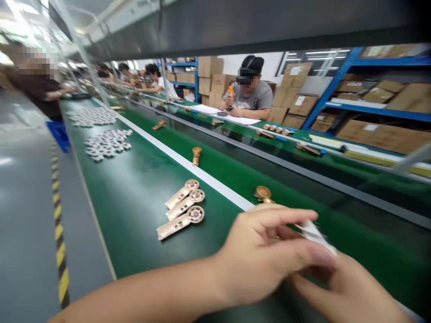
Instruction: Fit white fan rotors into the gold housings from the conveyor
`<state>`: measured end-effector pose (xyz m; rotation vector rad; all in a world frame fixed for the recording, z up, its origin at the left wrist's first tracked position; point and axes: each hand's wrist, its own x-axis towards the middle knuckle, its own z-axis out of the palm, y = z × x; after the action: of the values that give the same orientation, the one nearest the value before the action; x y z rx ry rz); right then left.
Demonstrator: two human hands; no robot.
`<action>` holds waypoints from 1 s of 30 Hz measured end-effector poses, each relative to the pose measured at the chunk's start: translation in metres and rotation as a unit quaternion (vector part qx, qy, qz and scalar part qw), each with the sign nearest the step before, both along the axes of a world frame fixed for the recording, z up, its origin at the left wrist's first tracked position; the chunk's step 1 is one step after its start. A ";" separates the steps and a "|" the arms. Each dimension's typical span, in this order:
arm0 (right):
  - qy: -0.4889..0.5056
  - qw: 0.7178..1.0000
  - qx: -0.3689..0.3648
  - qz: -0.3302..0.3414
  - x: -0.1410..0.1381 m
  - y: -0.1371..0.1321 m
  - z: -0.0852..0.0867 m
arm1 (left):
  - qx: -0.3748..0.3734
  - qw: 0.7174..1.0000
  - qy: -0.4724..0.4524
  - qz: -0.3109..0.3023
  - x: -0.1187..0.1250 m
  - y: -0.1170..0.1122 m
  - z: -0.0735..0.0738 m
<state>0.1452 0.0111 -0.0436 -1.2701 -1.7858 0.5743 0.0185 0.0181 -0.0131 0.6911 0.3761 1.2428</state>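
My left hand [259, 251] is closed with thumb and index finger around a small white part [316, 235], blurred by motion. Just below and to the right, my right hand [353, 287] meets it, its fingers curled under the same part and partly hidden. Left of my hands, three light-tan shells [178, 224] with long handles and round heads lie side by side on the green bench [134, 215]. Right behind my left hand, a gold piece with a round head [262, 194] rests on the green belt [229, 166].
Another gold piece [196, 155] stands farther along the belt. White ring-like parts [107, 143] lie in groups on the bench at left. Across the line a person [252, 94] holds an orange tool [230, 94]. A grey overhead panel [269, 27] spans the top.
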 end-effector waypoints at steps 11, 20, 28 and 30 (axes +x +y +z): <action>0.061 0.994 -0.084 0.024 0.100 -0.075 0.050 | 0.029 0.972 0.188 -0.137 0.001 -0.021 -0.007; 0.100 0.984 -0.134 0.069 0.099 -0.072 0.042 | 0.068 0.964 0.242 -0.086 0.006 -0.022 -0.006; 0.000 0.996 -0.063 0.055 0.099 -0.067 0.042 | 0.093 0.950 0.291 -0.063 0.007 -0.021 -0.010; -0.048 0.997 -0.034 0.050 0.100 -0.067 0.042 | 0.093 0.951 0.288 -0.065 0.007 -0.020 -0.013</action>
<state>0.2448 -0.0556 -0.0020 -1.2789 -1.9316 0.6454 0.0260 -0.0023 -0.0263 1.2274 0.6869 0.9395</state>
